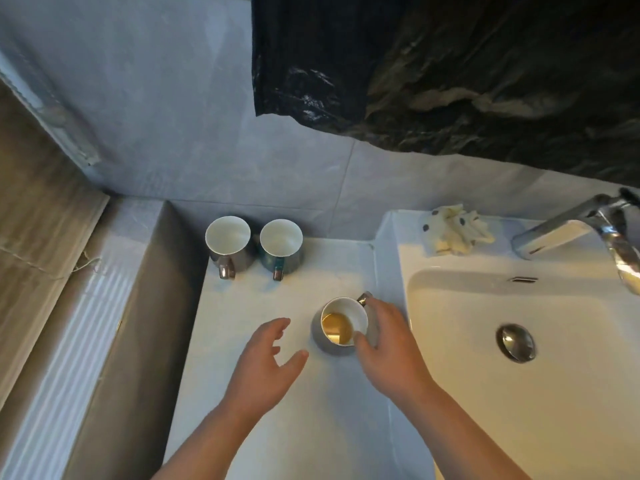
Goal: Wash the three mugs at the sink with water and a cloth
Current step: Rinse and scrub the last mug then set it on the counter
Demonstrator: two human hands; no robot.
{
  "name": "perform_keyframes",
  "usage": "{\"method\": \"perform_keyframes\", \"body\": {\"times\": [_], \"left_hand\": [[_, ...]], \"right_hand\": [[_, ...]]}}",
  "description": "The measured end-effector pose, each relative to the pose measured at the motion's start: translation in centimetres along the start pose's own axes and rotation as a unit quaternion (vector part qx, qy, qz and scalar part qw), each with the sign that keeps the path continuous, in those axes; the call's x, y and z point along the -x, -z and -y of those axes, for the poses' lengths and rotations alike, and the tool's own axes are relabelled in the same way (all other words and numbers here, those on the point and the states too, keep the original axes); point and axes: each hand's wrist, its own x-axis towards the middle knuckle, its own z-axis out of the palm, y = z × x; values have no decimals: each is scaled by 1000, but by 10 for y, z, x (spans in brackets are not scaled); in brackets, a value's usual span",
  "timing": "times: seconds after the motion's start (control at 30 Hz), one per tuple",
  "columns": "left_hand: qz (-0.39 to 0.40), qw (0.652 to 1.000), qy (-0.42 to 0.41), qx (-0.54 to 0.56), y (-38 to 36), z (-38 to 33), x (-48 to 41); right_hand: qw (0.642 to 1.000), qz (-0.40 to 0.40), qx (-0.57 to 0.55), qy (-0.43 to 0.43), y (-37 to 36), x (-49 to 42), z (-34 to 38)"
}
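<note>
Gripping one mug [342, 325] of three, seemingly, is right hand [389, 344]; left hand [266, 362] splayed wide.

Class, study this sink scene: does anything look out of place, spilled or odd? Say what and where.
A crinkled black plastic sheet hangs over the wall above the sink, hiding whatever is behind it. The nearest mug, gripped by the right hand, holds brownish liquid; the back-left mug and back-right mug look empty. Nothing looks spilled.
</note>
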Motion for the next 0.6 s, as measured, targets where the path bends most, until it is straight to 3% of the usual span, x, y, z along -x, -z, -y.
{"method": "perform_keyframes", "body": {"times": [0.33, 0.6], "left_hand": [[106, 993, -40, -38, -21, -38, -18], [151, 984, -86, -37, -31, -35, -48]], "right_hand": [[990, 54, -39, -124, -6, -13, 1], [985, 82, -98, -115, -13, -16, -6]]}}
